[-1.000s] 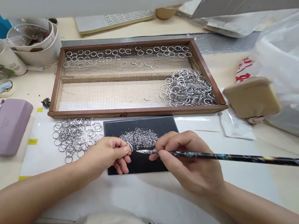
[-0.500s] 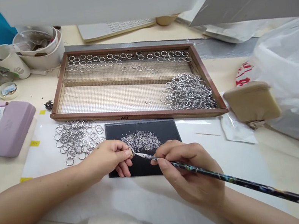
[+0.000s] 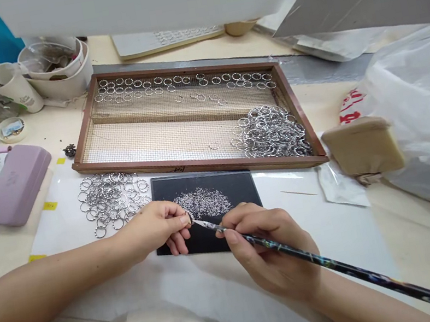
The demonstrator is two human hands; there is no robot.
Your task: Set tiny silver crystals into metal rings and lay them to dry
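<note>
Between thumb and forefinger, my left hand [image 3: 168,225] pinches a small silver ring [image 3: 190,218], mostly covered by the fingertips. My right hand [image 3: 273,245] grips a long, dark patterned pen-like stick [image 3: 342,266] with a pale pointed tip, which meets the ring or lies very close to it. Both hands are over a black mat [image 3: 239,181] that bears a heap of tiny shiny stones [image 3: 203,202]. Left of the mat lies a loose pile of silver rings [image 3: 111,198] on white paper.
Behind the mat stands a wood-framed mesh tray [image 3: 199,165] with rows of rings and a ring heap [image 3: 270,132] at its right. A mauve case [image 3: 15,185] and paper cup [image 3: 14,88] are at left. A beige block [image 3: 362,146] and white plastic bag [image 3: 427,118] sit at right.
My right hand and the stick have shifted slightly, with the stick's rear end lower and further left. My left hand keeps its pinch on the ring in the same spot.
</note>
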